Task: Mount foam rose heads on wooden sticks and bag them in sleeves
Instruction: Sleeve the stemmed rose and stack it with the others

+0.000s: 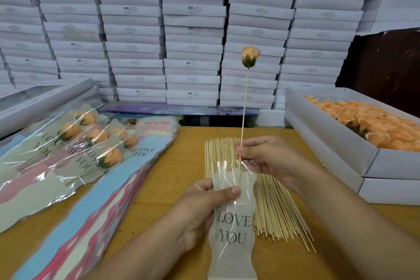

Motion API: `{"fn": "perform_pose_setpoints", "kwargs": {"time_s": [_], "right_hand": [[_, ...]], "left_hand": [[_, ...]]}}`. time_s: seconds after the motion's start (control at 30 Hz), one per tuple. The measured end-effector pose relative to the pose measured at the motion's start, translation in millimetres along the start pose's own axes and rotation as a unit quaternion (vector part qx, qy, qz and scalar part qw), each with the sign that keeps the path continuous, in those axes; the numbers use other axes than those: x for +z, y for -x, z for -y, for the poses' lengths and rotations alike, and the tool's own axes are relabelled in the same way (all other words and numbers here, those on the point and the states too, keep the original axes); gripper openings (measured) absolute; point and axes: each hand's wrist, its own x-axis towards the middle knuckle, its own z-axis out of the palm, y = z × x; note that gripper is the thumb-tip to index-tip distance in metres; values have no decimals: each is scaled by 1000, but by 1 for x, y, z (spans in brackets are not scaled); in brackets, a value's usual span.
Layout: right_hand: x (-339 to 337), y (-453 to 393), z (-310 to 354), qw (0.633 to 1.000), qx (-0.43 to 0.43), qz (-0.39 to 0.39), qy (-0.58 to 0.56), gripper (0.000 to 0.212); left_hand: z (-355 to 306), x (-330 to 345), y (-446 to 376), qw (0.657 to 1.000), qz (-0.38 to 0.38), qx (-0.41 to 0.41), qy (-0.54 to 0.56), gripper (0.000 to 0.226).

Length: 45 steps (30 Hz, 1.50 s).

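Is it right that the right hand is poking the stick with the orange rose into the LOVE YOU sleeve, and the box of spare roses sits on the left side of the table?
Not quite. The box of spare roses sits on the right side of the table, as the head view shows. The rest holds: the right hand feeds the stick with its orange rose into the LOVE YOU sleeve.

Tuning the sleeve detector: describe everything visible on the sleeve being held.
The sleeve is a long, narrow bag of clear glossy film over a frosted off-white panel with wavy edges, printed "LOVE YOU" in dark letters. It stands roughly upright at bottom centre, its mouth up and its lower end cut off by the frame edge. The left hand grips its upper part, thumb across the front. The right hand pinches the stick at the mouth; the stick's lower end is already inside, the rose head far above.
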Motion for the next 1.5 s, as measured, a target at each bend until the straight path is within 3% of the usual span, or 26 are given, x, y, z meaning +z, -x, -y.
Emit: {"fn": "perform_pose_setpoints", "kwargs": {"time_s": [0.43,0.63,0.77,0.87,1.1,1.2,1.4,1.5], "right_hand": [[-2,6,-6,998,31,44,16,10],[-10,8,-5,994,39,78,63,14],[-9,10,-5,992,45,95,74,15],[-12,10,4,992,35,106,57,13],[-16,-11,32,998,-19,-42,-50,16],[-13,-15,33,995,-32,-69,-67,15],[-1,-6,17,1000,-18,-16,-10,12],[5,2,10,1000,-7,15,25,14]], "left_hand": [[1,-2,1,999,27,15,-21,19],[0,-2,0,1000,6,16,-17,37],[0,-2,1,1000,-3,18,-17,28],[0,-2,2,1000,9,13,-19,43],[2,0,5,999,30,-1,-22,40],[2,-2,4,999,29,-1,-23,42],[1,0,5,1000,18,11,-16,37],[-2,1,7,1000,-3,10,-11,58]]}}
